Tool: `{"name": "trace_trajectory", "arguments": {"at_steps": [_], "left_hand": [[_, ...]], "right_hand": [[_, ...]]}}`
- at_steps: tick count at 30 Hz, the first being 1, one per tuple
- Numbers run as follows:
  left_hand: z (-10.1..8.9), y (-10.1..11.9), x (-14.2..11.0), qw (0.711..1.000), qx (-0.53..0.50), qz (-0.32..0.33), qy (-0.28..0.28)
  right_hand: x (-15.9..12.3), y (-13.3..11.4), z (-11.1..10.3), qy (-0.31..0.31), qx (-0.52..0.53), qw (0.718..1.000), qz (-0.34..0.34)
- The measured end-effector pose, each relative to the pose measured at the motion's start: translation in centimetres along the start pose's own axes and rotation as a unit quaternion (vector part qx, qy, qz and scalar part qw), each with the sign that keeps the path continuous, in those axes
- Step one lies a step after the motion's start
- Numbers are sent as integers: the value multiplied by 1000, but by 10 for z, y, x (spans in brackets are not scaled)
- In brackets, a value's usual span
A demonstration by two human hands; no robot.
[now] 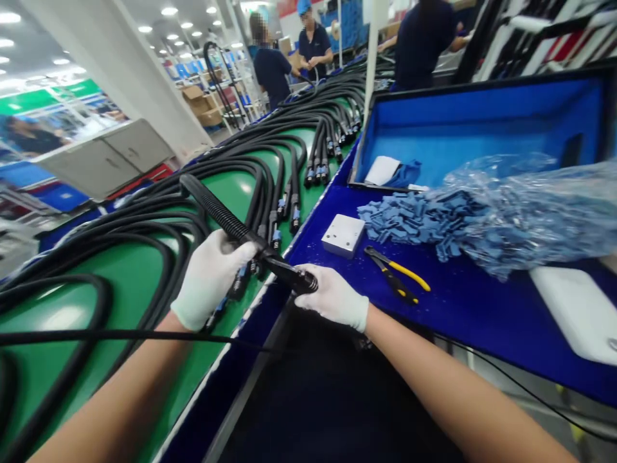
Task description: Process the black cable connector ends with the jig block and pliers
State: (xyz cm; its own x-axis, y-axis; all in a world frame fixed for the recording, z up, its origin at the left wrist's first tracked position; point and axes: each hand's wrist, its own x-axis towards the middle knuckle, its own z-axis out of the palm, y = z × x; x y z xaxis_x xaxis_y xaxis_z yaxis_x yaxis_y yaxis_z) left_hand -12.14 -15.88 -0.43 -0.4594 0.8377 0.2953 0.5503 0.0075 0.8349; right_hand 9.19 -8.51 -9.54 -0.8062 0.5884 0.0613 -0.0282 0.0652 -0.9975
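Green belting [130, 276] carries rows of looped black cables [293, 170] as a white-gloved left hand [211, 280], fingers closed together around a ribbed black cable sleeve [216, 209], and a gloved right hand [332, 297], fingers curled under the sleeve's moulded end [294, 278], hold it above the belt's edge. A smooth glove could slip on the ribbed plastic; the trailing cord could snag nearby connectors [294, 218]. On a blue bench [308, 222] lie a white block [343, 235], yellow-handled pliers [407, 273] and blue tabs [409, 222] beside a clear plastic bag [544, 218], below a foam-lined case [482, 122].
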Motion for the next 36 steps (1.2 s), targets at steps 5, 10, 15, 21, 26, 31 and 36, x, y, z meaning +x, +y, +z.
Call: {"name": "trace_trajectory", "arguments": {"at_steps": [5, 10, 15, 21, 26, 31, 36], "left_hand": [[38, 0, -12, 923, 203, 276, -174], [79, 3, -16, 931, 187, 179, -259], [95, 19, 0, 966, 133, 2, -221], [103, 29, 18, 966, -8, -54, -251], [100, 44, 24, 963, 8, -47, -266], [98, 43, 28, 951, 41, -9, -305], [98, 32, 31, 949, 40, -4, -314]], "right_hand": [[-41, -33, -52, -24, -138, 990, 24], [-74, -48, -101, 38, -248, 965, 76], [-86, -13, -119, 184, -560, 790, 169], [-73, 6, -109, 229, -481, 831, 161], [-68, -16, -100, 174, -375, 911, 1], [-58, -29, -84, 92, -356, 920, -131], [-50, -23, -81, 95, -397, 905, -120]]}}
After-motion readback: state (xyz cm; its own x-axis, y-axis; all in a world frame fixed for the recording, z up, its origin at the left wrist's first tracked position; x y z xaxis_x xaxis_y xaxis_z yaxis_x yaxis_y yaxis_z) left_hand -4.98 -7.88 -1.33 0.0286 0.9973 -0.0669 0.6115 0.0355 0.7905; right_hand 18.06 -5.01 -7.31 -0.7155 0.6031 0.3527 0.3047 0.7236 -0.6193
